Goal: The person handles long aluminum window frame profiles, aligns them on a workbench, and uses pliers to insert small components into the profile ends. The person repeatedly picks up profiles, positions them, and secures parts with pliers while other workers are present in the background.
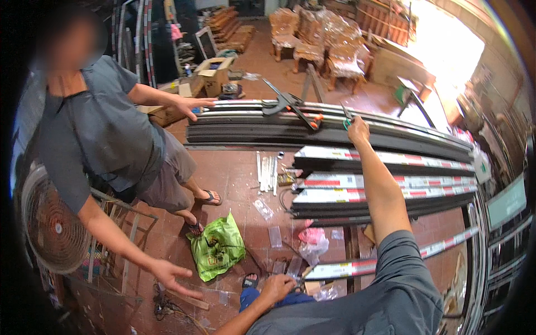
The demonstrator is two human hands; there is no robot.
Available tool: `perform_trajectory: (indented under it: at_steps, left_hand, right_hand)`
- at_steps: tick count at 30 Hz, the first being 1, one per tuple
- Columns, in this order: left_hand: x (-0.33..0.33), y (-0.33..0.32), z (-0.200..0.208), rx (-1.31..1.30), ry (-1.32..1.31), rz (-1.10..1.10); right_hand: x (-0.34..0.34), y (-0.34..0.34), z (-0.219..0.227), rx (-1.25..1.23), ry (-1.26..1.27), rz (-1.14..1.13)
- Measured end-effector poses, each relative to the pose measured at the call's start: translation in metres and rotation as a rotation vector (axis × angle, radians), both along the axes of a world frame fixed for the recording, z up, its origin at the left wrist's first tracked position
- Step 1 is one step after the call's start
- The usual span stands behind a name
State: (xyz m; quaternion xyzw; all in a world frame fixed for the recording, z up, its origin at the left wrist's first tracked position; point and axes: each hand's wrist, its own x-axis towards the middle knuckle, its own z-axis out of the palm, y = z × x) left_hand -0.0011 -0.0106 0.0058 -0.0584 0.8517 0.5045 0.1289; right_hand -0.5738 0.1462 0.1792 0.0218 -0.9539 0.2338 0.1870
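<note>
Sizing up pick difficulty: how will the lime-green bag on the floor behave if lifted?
Probably floppy: the lime-green bag looks thin and is creased all over. Unlikely to roll, since it lies slumped and fairly flat on the floor. Its glossy skin may feel slippery to fingers. Weight unclear; the contents can't be made out.

You hold the scissors (pixel 347 123) by their green handles, the blades pointing away from you and slightly left; they are too small to tell whether spread or closed. They sit over the long dark profiles (pixel 251 133), and contact between the two is unclear. Those profiles lie stacked side by side, crosswise ahead of you, with silvery strips along their upper edges.
</note>
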Motion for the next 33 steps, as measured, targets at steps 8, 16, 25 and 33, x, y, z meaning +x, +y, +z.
perform_trajectory:
  at_steps: [8, 16, 25, 33]
  left_hand:
    - [0.022, 0.009, 0.015, -0.043, 0.164, 0.143]
    - [0.009, 0.002, 0.009, 0.043, 0.01, 0.006]
    - [-0.021, -0.005, 0.004, -0.091, 0.021, -0.226]
    - [-0.038, -0.016, -0.017, -0.049, 0.054, -0.455]
  right_hand:
    - [-0.103, -0.028, -0.08, 0.135, -0.066, 0.235]
    - [0.01, -0.02, -0.008, -0.116, 0.403, 0.437]
    - [0.407, 0.101, -0.07, -0.374, 0.18, 0.374]
    - [0.522, 0.079, -0.098, 0.054, -0.072, 0.531]
